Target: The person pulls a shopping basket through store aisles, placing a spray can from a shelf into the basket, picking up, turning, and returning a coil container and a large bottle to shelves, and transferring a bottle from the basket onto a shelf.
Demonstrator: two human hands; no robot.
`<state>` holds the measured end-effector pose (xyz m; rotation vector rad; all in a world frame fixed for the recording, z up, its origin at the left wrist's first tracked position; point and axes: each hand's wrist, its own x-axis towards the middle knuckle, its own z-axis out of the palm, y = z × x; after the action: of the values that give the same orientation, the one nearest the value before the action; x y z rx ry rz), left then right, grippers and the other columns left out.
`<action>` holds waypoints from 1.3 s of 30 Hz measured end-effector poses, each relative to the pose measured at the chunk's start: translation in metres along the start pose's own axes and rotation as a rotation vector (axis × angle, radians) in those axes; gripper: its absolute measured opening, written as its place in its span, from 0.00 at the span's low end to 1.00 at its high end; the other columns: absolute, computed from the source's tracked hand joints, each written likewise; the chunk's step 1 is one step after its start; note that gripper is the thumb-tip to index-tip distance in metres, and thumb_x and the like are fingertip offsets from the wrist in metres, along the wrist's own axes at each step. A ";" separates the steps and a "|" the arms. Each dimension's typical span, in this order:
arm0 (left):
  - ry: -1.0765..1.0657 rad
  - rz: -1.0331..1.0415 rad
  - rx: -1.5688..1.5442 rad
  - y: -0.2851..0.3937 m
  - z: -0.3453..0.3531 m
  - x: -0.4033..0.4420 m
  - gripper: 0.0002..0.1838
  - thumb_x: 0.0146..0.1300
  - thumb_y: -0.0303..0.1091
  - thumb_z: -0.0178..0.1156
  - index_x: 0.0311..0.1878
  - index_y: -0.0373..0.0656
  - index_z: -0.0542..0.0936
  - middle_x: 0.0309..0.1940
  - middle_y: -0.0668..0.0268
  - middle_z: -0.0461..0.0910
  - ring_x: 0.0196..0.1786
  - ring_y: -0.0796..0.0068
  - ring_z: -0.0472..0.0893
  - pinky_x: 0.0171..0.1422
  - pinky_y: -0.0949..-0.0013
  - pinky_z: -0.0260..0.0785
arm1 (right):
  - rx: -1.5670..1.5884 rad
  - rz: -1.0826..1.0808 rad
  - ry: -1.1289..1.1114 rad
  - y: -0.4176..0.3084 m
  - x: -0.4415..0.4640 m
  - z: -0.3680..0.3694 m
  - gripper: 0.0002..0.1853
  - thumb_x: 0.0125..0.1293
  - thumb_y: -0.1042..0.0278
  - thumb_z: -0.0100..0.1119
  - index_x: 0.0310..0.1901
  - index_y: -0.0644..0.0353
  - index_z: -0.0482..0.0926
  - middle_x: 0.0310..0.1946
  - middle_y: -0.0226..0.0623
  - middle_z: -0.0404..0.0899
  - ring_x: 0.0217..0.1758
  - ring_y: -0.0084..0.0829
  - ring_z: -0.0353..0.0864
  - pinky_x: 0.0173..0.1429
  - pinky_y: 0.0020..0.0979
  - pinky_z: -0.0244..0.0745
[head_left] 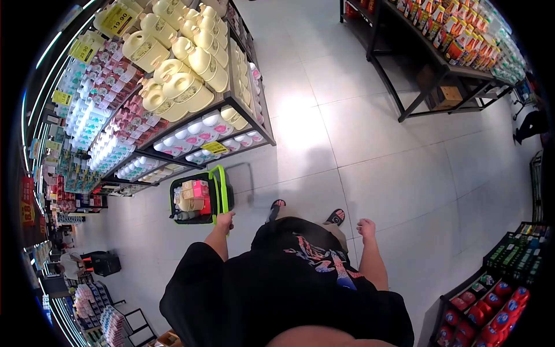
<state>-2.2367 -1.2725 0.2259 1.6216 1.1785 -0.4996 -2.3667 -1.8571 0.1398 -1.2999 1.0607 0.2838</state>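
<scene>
My left hand (225, 221) is closed around the bright green handle (222, 188) of a black shopping basket with green trim (173, 202). Inside the basket lie a cream-coloured bottle (189, 202), pink-red boxes (200, 188) and other packages too small to name. Off to my right side hangs my right hand (365, 227), its fingers curled in, with nothing seen in them. Beneath it is the pale tiled floor.
Shelving with cream jugs (188, 89) and white bottles (191, 136) stands ahead on the left. A dark metal rack (404, 110) of colourful bottles is at the upper right. Red packages (491, 312) fill a display at the lower right. Another person (72, 266) is far left.
</scene>
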 end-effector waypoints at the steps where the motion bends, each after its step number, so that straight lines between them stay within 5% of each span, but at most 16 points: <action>1: 0.006 -0.007 -0.009 -0.005 0.020 -0.008 0.12 0.55 0.31 0.63 0.26 0.43 0.68 0.14 0.70 0.60 0.12 0.76 0.61 0.16 0.68 0.55 | 0.017 -0.014 0.063 -0.005 0.008 -0.025 0.11 0.63 0.68 0.55 0.44 0.65 0.76 0.29 0.37 0.77 0.25 0.25 0.76 0.23 0.24 0.68; 8: -0.308 0.009 -0.074 0.005 0.147 -0.072 0.18 0.57 0.32 0.63 0.19 0.47 0.64 0.12 0.70 0.58 0.13 0.74 0.60 0.19 0.66 0.56 | 0.097 0.156 0.199 0.003 0.031 -0.148 0.09 0.62 0.67 0.54 0.40 0.63 0.75 0.28 0.38 0.78 0.22 0.27 0.76 0.20 0.24 0.65; 15: -0.470 0.018 -0.116 0.074 0.265 -0.116 0.21 0.61 0.34 0.61 0.16 0.49 0.62 0.11 0.69 0.58 0.15 0.72 0.61 0.24 0.63 0.60 | 0.138 0.330 0.193 0.001 0.031 -0.118 0.05 0.60 0.71 0.53 0.34 0.63 0.76 0.28 0.42 0.79 0.22 0.31 0.77 0.21 0.29 0.70; 17: -0.496 0.002 -0.165 0.093 0.298 -0.122 0.21 0.61 0.33 0.61 0.16 0.48 0.62 0.11 0.69 0.58 0.15 0.71 0.61 0.23 0.64 0.59 | 0.109 0.334 0.037 0.000 0.045 -0.105 0.07 0.60 0.69 0.54 0.35 0.62 0.77 0.29 0.40 0.79 0.25 0.30 0.79 0.22 0.29 0.71; 22: -0.609 -0.060 -0.298 0.128 0.391 -0.121 0.21 0.63 0.36 0.59 0.18 0.50 0.61 0.11 0.71 0.56 0.14 0.72 0.59 0.25 0.64 0.59 | -0.506 -0.246 -0.105 -0.023 0.086 -0.119 0.14 0.60 0.65 0.55 0.41 0.66 0.81 0.27 0.40 0.80 0.26 0.28 0.79 0.25 0.26 0.69; 25: -0.713 -0.072 -0.316 0.146 0.448 -0.114 0.21 0.64 0.37 0.58 0.18 0.53 0.59 0.11 0.74 0.56 0.14 0.75 0.57 0.24 0.68 0.57 | -0.306 -0.099 0.004 -0.079 0.080 -0.168 0.11 0.61 0.66 0.54 0.36 0.66 0.80 0.26 0.41 0.80 0.24 0.29 0.78 0.23 0.28 0.70; 29: -0.649 -0.068 -0.318 0.177 0.507 -0.109 0.21 0.63 0.37 0.57 0.17 0.55 0.59 0.10 0.75 0.54 0.13 0.75 0.58 0.26 0.66 0.60 | -0.295 -0.320 -0.013 -0.078 0.142 -0.243 0.06 0.61 0.72 0.53 0.28 0.64 0.74 0.25 0.41 0.77 0.19 0.30 0.76 0.18 0.29 0.69; 31: -0.668 -0.032 -0.277 0.196 0.534 -0.108 0.22 0.64 0.38 0.57 0.16 0.55 0.59 0.10 0.75 0.54 0.13 0.75 0.57 0.26 0.65 0.60 | 0.098 0.299 0.250 -0.138 0.155 -0.254 0.08 0.61 0.67 0.55 0.38 0.60 0.78 0.31 0.45 0.81 0.28 0.36 0.81 0.29 0.37 0.75; 39: -0.595 -0.080 -0.356 0.257 0.582 -0.124 0.21 0.64 0.38 0.57 0.18 0.54 0.60 0.10 0.75 0.54 0.13 0.75 0.57 0.23 0.66 0.58 | 0.202 0.119 0.272 -0.252 0.229 -0.241 0.12 0.60 0.68 0.55 0.42 0.65 0.77 0.32 0.40 0.80 0.28 0.35 0.80 0.28 0.31 0.74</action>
<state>-1.9373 -1.8469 0.2217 1.0217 0.8219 -0.7175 -2.1823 -2.2313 0.1510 -1.1152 1.3635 0.0859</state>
